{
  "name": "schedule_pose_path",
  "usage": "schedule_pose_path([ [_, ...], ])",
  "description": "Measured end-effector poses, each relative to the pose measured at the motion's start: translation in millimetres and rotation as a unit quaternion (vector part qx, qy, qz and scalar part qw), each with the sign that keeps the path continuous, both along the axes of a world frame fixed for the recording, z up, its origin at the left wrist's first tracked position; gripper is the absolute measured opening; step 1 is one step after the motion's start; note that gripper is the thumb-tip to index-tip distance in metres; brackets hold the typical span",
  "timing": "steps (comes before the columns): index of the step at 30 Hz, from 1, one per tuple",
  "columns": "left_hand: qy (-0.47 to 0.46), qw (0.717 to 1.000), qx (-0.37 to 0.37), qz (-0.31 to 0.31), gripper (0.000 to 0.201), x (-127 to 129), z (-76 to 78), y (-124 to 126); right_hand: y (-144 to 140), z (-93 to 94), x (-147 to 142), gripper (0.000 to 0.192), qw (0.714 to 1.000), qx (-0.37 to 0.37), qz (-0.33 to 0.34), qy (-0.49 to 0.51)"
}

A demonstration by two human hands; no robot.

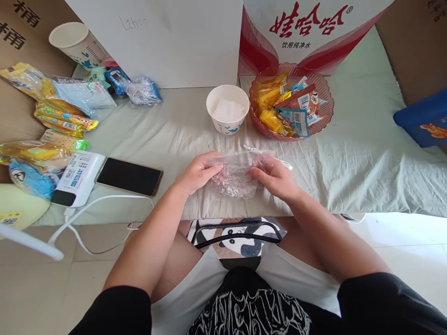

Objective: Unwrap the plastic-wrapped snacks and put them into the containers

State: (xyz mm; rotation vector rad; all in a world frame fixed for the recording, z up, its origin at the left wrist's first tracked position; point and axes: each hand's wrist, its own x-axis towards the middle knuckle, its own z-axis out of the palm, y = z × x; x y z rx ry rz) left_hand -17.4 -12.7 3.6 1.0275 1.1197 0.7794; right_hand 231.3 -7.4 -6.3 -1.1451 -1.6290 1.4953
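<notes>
Between my hands is a clear plastic bag (237,179), crinkled toward its lower part. My left hand (202,173) pinches its left side, thumb on top. On the right side, my right hand (272,174) grips the bag in the same way. A small white strip (286,165) shows behind my right fingers, partly hidden. Just beyond the bag stands a paper cup (227,125) with something white inside it. To the right of the cup sits a pink ribbed bowl (328,114) holding several wrapped snacks.
Left of my hands lie a phone (129,177) and a white power bank (78,179) with a white cable (104,197). Several snack packets (63,116) and another paper cup (75,44) fill the far left. White boxes (195,42) stand at the back; a blue container (424,118) is at right.
</notes>
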Motion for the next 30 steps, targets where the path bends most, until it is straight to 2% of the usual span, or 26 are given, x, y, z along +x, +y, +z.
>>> schedule_pose_path([
  [2, 0.027, 0.999, -0.015, -0.025, 0.032, -2.6, 1.3, -0.6, 0.3, 0.7, 0.8, 0.032, 1.000, 0.016, 0.003, -0.022],
  [5, -0.012, 1.000, -0.011, -0.021, 0.035, -5.6, 4.3, -0.7, 0.4, 3.4, 0.7, 0.034, 0.999, 0.025, -0.022, -0.010],
  [8, -0.084, 0.996, 0.007, 0.023, 0.024, -6.7, 6.7, 1.8, -0.6, 7.5, 0.8, 0.035, 0.995, -0.022, -0.050, 0.079],
  [11, -0.112, 0.990, 0.011, 0.080, 0.016, -5.7, 7.3, 5.6, -1.3, 9.6, 3.6, 0.031, 0.988, -0.050, -0.063, 0.129],
  [13, -0.113, 0.989, 0.014, 0.098, 0.020, -4.4, 6.5, 7.3, -0.7, 8.7, 6.5, 0.029, 0.990, -0.051, -0.063, 0.115],
  [18, -0.035, 0.992, 0.055, 0.109, 0.026, -2.1, 0.9, 6.2, 1.8, 5.1, 8.9, 0.049, 0.998, -0.020, -0.048, 0.039],
  [21, -0.019, 0.994, 0.061, 0.094, 0.031, -2.5, -3.5, 5.2, 1.5, 6.1, 5.1, 0.035, 0.998, -0.015, -0.049, -0.027],
  [23, -0.015, 0.993, 0.074, 0.095, 0.032, -3.3, -5.7, 6.1, 1.4, 6.9, 2.4, 0.037, 0.996, -0.036, -0.070, -0.029],
  [26, -0.009, 0.981, 0.119, 0.155, 0.035, -3.3, -7.6, 9.0, 2.6, 6.8, 0.8, 0.049, 0.991, -0.061, -0.120, 0.005],
  [29, 0.024, 0.946, 0.199, 0.253, 0.033, 1.1, -8.6, 8.5, 3.2, 7.4, 0.8, 0.030, 0.983, -0.027, -0.181, -0.008],
  [30, 0.039, 0.936, 0.222, 0.268, 0.031, 4.0, -9.0, 6.7, 2.4, 8.4, 0.2, 0.026, 0.980, -0.003, -0.196, -0.018],
])
